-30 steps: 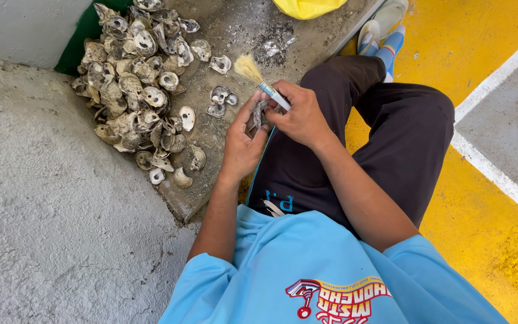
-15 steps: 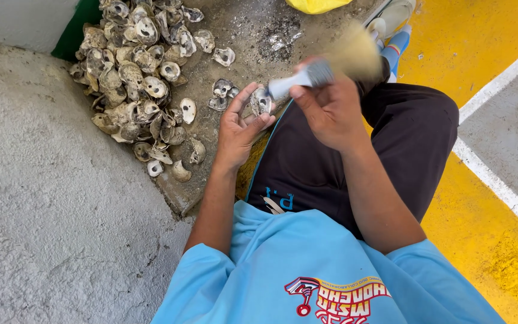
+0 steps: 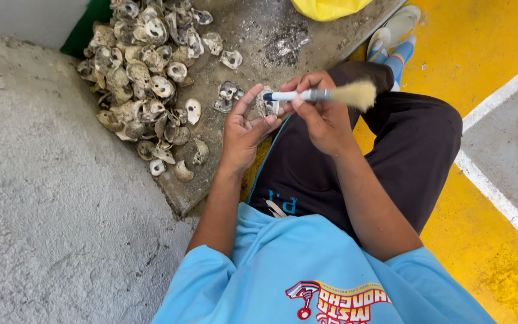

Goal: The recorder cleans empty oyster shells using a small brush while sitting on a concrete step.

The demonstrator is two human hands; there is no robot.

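My left hand [image 3: 244,129] holds a small grey oyster shell [image 3: 267,105] at its fingertips, palm up, above the edge of a muddy board [image 3: 259,36]. My right hand [image 3: 325,114] grips a white-handled brush [image 3: 304,95] sideways. The brush's pale bristles [image 3: 355,94] point right, and its dark handle tip lies against the shell. A big heap of oyster shells [image 3: 145,78] lies on the board just left of my hands.
Rough grey concrete [image 3: 43,210] fills the left. My legs in dark trousers [image 3: 403,144] stretch over a yellow painted floor [image 3: 487,54] with a white line [image 3: 499,204]. A yellow object [image 3: 328,7] sits at the top edge, and light shoes [image 3: 394,30] show beyond my knees.
The brush has swung in my right hand, from bristles pointing up-left near the shell to bristles pointing right. My left hand kept the shell in about the same place.
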